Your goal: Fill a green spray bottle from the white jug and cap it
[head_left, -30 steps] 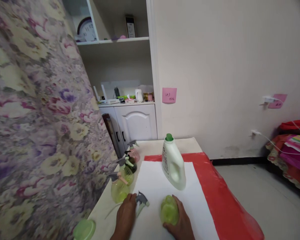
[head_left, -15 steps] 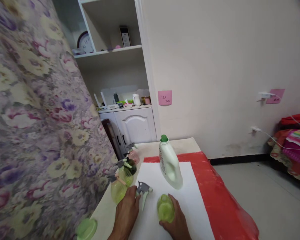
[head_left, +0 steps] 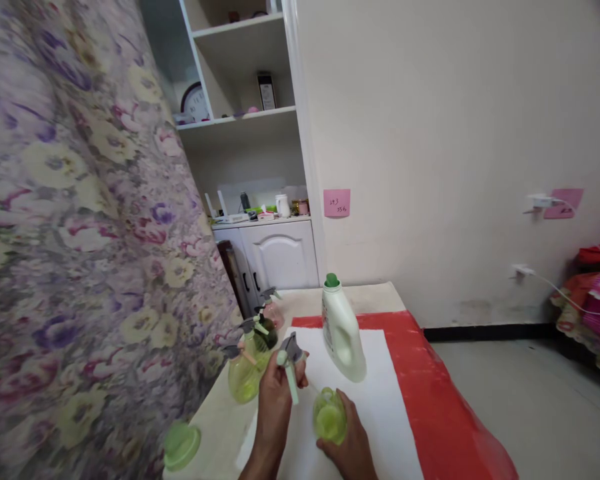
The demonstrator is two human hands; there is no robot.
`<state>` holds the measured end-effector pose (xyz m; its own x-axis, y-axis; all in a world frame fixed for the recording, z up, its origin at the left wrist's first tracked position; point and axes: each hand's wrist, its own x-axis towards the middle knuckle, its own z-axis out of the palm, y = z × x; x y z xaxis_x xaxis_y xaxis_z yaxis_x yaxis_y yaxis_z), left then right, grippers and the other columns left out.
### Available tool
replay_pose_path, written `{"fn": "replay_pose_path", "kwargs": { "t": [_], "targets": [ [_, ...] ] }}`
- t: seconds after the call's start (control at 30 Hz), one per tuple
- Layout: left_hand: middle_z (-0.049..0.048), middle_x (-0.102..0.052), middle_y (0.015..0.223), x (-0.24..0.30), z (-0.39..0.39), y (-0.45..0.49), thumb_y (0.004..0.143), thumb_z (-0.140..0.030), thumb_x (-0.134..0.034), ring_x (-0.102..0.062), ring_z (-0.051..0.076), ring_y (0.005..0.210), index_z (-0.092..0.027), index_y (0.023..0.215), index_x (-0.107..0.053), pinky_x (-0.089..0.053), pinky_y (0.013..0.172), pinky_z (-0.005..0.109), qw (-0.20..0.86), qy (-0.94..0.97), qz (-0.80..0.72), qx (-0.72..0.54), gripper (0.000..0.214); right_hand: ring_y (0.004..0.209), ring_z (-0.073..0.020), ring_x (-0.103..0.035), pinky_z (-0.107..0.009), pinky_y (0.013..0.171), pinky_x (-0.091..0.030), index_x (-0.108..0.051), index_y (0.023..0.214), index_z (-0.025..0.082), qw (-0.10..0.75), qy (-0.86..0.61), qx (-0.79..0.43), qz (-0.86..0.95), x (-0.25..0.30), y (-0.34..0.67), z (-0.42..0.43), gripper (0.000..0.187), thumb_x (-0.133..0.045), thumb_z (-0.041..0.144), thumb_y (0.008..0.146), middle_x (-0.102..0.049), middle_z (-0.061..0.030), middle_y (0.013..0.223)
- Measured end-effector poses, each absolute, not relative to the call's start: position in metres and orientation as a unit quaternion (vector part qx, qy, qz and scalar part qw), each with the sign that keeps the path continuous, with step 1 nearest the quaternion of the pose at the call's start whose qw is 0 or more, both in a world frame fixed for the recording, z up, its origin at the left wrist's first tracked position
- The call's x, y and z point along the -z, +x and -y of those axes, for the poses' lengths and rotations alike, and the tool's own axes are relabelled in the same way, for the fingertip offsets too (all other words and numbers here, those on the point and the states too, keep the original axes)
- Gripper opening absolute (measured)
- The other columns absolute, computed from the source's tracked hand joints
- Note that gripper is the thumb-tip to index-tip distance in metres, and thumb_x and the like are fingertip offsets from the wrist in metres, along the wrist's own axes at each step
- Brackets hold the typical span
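Observation:
My left hand [head_left: 276, 393] is closed on a spray nozzle [head_left: 291, 357] with a grey head and a pale green trigger, raised off the white paper [head_left: 375, 413]. To its right, my right hand [head_left: 349, 437] grips a small yellow-green bottle [head_left: 330, 417] around its side; the bottle has an open neck and stands on the paper. The nozzle is apart from the neck, up and to the left. Beyond the bottle stands a large pale green jug [head_left: 343, 333] with a green cap [head_left: 332, 281].
Several spray bottles [head_left: 243, 379] stand in a row along the table's left side. A green lid-like piece [head_left: 181, 445] lies at the near left corner. A red cover [head_left: 445, 400] lies under the paper. A flowered curtain [head_left: 105, 267] hangs close on the left.
My left hand has lifted the spray nozzle off the paper and moved it right, nearer the small bottle. My right hand still holds the bottle in about the same place.

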<state>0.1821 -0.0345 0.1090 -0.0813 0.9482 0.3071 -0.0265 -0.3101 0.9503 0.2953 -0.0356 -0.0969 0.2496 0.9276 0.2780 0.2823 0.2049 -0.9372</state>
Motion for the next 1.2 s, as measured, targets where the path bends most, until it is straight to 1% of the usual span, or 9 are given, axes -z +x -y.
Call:
{"fn": "replay_pose_path", "kwargs": {
  "t": [0.13,0.2,0.37,0.6,0.77,0.9,1.03,1.1,1.2],
  "targets": [
    [-0.0004,-0.066,0.085,-0.107,0.035,0.187,0.069,-0.033,-0.073,-0.055,0.012,0.064,-0.02,0.095,-0.059,-0.046,0.06,0.022,0.418,0.543,-0.425,-0.592,0.033,0.126,-0.0304,-0.05,-0.043,0.108,-0.04,-0.04,0.132,0.017,0.559,-0.555,-0.285,0.546,0.102,0.297,0.033,0.084,-0.067,0.011,0.054,-0.055,-0.0103,0.133],
    [0.0007,-0.067,0.091,-0.108,0.035,0.188,0.07,-0.033,-0.072,-0.056,0.013,0.066,-0.021,0.097,-0.057,-0.047,0.062,0.023,0.406,0.553,-0.429,-0.587,0.033,0.127,-0.0299,-0.049,-0.043,0.108,-0.04,-0.039,0.133,0.017,0.554,-0.554,-0.287,0.551,0.103,0.297,0.033,0.083,-0.067,0.012,0.055,-0.054,-0.0101,0.134],
    [0.0012,-0.067,0.094,-0.102,0.033,0.188,0.076,-0.027,-0.066,-0.059,0.014,0.071,-0.021,0.102,-0.056,-0.048,0.066,0.024,0.397,0.595,-0.41,-0.567,0.028,0.126,-0.0303,-0.049,-0.043,0.107,-0.04,-0.038,0.134,0.014,0.544,-0.556,-0.291,0.557,0.101,0.298,0.033,0.083,-0.066,0.013,0.055,-0.053,-0.0118,0.134],
    [0.0021,-0.068,0.096,-0.081,0.032,0.193,0.078,-0.026,-0.064,-0.061,0.016,0.078,-0.021,0.104,-0.057,-0.048,0.068,0.024,0.408,0.612,-0.413,-0.537,0.028,0.126,-0.0298,-0.05,-0.042,0.107,-0.041,-0.038,0.133,0.016,0.54,-0.565,-0.29,0.552,0.102,0.298,0.033,0.084,-0.066,0.014,0.054,-0.054,-0.0106,0.133],
    [0.0003,-0.068,0.083,-0.063,0.032,0.196,0.078,-0.026,-0.062,-0.061,0.016,0.07,-0.019,0.103,-0.062,-0.048,0.065,0.023,0.397,0.643,-0.427,-0.496,0.026,0.127,-0.0295,-0.049,-0.042,0.107,-0.041,-0.038,0.133,0.018,0.537,-0.559,-0.288,0.563,0.104,0.297,0.033,0.082,-0.066,0.014,0.056,-0.053,-0.0104,0.135],
    [-0.0011,-0.066,0.072,-0.047,0.029,0.193,0.076,-0.02,-0.057,-0.059,0.017,0.068,-0.02,0.104,-0.066,-0.047,0.066,0.026,0.345,0.675,-0.461,-0.46,0.029,0.127,-0.0304,-0.049,-0.044,0.107,-0.041,-0.037,0.133,0.019,0.537,-0.555,-0.285,0.568,0.111,0.297,0.03,0.082,-0.066,0.015,0.057,-0.053,-0.0115,0.135],
    [0.0021,-0.071,0.084,-0.04,0.028,0.186,0.074,-0.021,-0.059,-0.062,0.021,0.08,-0.02,0.102,-0.069,-0.048,0.076,0.03,0.302,0.678,-0.49,-0.457,0.03,0.126,-0.0309,-0.05,-0.042,0.108,-0.041,-0.039,0.132,0.017,0.548,-0.538,-0.28,0.576,0.114,0.297,0.028,0.083,-0.067,0.013,0.054,-0.054,-0.0117,0.133],
    [0.0037,-0.073,0.093,-0.039,0.028,0.182,0.075,-0.025,-0.061,-0.064,0.023,0.089,-0.02,0.101,-0.07,-0.049,0.083,0.032,0.328,0.664,-0.485,-0.465,0.029,0.125,-0.0318,-0.05,-0.042,0.107,-0.042,-0.04,0.132,0.017,0.558,-0.526,-0.278,0.579,0.112,0.298,0.028,0.084,-0.068,0.012,0.052,-0.056,-0.0116,0.131],
    [0.0052,-0.075,0.097,-0.037,0.029,0.175,0.076,-0.033,-0.064,-0.066,0.025,0.093,-0.019,0.103,-0.07,-0.051,0.084,0.033,0.394,0.636,-0.463,-0.476,0.031,0.124,-0.0321,-0.051,-0.043,0.105,-0.043,-0.039,0.132,0.019,0.57,-0.497,-0.277,0.593,0.104,0.297,0.032,0.087,-0.067,0.012,0.051,-0.056,-0.0103,0.129]
  ]
}}
